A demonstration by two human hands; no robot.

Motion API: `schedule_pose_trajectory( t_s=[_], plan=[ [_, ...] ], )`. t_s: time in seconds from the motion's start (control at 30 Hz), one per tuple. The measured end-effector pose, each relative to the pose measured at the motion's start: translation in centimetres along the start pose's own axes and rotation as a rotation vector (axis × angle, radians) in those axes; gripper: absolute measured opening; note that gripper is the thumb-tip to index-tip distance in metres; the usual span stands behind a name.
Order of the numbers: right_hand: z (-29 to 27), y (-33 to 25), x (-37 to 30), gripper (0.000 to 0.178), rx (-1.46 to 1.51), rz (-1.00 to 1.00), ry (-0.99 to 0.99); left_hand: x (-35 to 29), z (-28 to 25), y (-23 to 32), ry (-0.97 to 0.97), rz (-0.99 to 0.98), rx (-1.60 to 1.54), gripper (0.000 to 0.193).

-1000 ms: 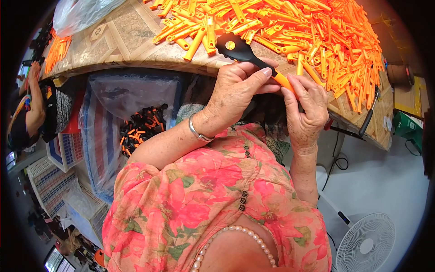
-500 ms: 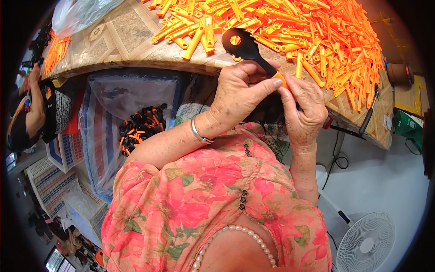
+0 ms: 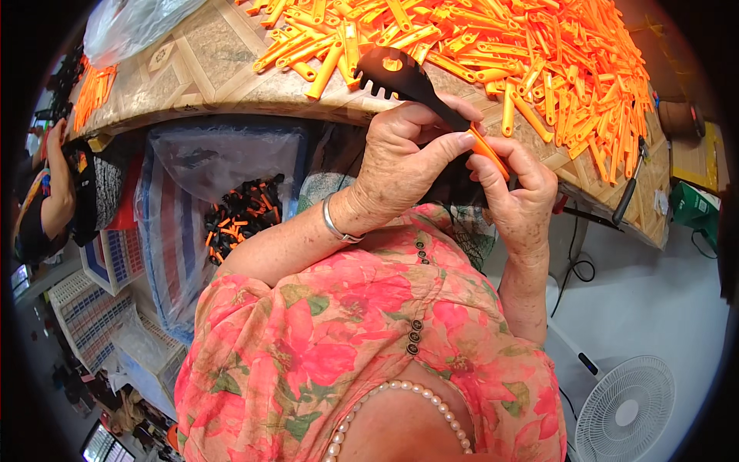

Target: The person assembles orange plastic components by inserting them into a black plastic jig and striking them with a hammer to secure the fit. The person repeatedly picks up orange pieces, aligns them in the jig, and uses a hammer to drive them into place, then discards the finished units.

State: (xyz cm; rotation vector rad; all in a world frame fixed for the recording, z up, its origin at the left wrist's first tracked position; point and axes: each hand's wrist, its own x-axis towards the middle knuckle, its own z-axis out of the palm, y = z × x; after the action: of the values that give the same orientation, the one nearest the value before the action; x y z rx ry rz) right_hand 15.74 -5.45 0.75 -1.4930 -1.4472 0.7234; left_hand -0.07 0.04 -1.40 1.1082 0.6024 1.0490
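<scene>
In front of my chest, a black pasta server (image 3: 409,78) with a toothed edge and a round hole is held up near the table edge, its head pointing to the far left. My left hand (image 3: 406,150) pinches its neck between thumb and fingers. An orange handle (image 3: 487,152) sits at the lower end of the neck, and my right hand (image 3: 517,185) grips it between thumb and fingers. How far the neck goes into the handle is hidden by my fingers. Beyond my hands lies a big heap of orange handles (image 3: 531,65) on the table (image 3: 208,73).
Left of my lap stands a plastic-lined striped bag (image 3: 173,223) holding black and orange pieces (image 3: 245,218). A clear plastic bag (image 3: 138,27) lies at the table's far left. White crates (image 3: 92,316), a white fan (image 3: 625,408) and another person's arm (image 3: 58,185) are around me.
The pasta server has turned about its length, so its teeth now show toward the left. My right hand has shifted slightly, and more of the orange handle shows.
</scene>
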Motion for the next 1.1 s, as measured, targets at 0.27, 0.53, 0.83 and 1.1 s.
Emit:
schedule_pose_trajectory(
  t_s=[0.27, 0.53, 0.83, 1.1],
  plan=[
    [0.5, -0.2, -0.8, 0.01, -0.055, -0.014, -0.051, -0.4, -0.5, 0.2, -0.079, 0.059, 0.216, 0.021],
    [0.4, 0.6, -0.5, 0.013, -0.239, -0.443, 0.168, -0.2, -0.1, 0.4, -0.185, 0.312, 0.293, 0.036],
    [-3.7, 1.0, 0.6, 0.027, -0.748, -0.891, 0.151, 0.3, -2.1, 2.2, -0.561, -0.664, -0.574, 0.057],
    [-6.6, 3.1, 0.5, 0.029, -0.938, -0.696, 0.41, -1.6, -1.0, 1.8, -0.394, -0.58, -0.207, 0.036]
  ],
)
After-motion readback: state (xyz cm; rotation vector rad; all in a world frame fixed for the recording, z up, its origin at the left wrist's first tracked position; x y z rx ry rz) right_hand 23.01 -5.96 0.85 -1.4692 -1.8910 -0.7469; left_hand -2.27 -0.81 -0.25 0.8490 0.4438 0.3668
